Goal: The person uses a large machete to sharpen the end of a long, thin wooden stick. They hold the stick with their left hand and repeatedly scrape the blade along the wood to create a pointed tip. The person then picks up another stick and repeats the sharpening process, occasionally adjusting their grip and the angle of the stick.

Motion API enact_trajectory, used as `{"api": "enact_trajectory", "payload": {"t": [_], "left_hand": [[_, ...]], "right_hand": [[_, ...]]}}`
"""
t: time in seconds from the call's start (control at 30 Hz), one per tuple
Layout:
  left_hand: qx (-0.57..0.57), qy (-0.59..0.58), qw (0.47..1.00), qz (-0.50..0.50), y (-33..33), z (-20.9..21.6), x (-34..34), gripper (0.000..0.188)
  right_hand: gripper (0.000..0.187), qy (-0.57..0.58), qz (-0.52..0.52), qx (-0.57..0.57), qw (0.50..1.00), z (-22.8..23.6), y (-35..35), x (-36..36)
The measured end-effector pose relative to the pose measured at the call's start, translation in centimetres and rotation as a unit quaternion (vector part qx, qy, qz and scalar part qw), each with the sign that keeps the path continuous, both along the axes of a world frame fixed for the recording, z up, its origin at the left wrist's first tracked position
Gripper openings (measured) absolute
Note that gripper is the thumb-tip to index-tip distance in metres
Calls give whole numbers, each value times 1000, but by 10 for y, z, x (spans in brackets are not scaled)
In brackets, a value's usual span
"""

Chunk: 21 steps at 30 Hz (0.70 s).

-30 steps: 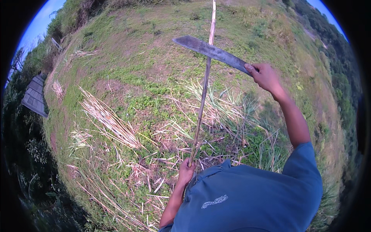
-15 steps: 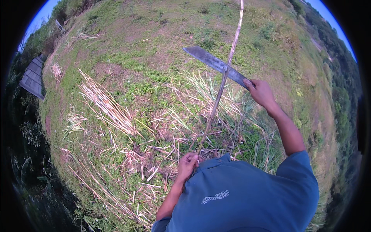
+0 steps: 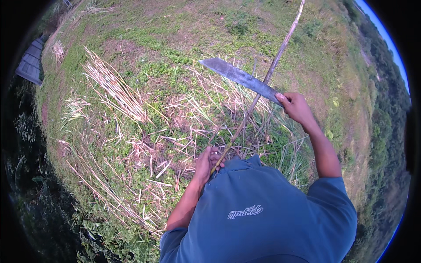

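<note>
outdoors, machete [image 3: 237, 75] over sunlit grass [image 3: 175, 48] strewn with stalk scraps [image 3: 164, 168]; trees [image 3: 390, 127] right.

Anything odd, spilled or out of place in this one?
Only the short pale scraps strewn over the grass in front of the person: they point every which way, while the bundle of long stalks to the left lies roughly aligned. The machete in the right hand shows no obvious break.

One short line of white, script-like lettering [image 3: 244, 212] stands on the blue shirt [image 3: 267, 234] the person wears. It sits near the middle of the cloth that shows, a single word, its line climbing slightly toward the right.
</note>
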<state>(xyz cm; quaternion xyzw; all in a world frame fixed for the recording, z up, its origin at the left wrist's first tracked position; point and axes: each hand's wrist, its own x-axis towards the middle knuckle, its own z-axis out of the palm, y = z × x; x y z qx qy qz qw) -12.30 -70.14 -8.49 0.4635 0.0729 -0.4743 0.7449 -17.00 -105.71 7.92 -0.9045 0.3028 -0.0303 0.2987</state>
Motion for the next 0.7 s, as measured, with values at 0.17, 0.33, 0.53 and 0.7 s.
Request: {"api": "enact_trajectory", "payload": {"t": [0.17,0.33,0.53,0.7], "left_hand": [[-6,-11,992,-122,10,-24,4,26],[-34,41,984,-168,20,-1,16,26],[-78,51,964,-248,26,-10,27,28],[-20,-150,964,-218,24,-13,21,25]], "right_hand": [[62,-22,-126,-59,990,45,-15,28],[64,-17,-120,-137,983,70,-44,28],[64,36,-46,-150,987,72,-22,20],[61,57,-93,-180,977,86,-13,36]]}}
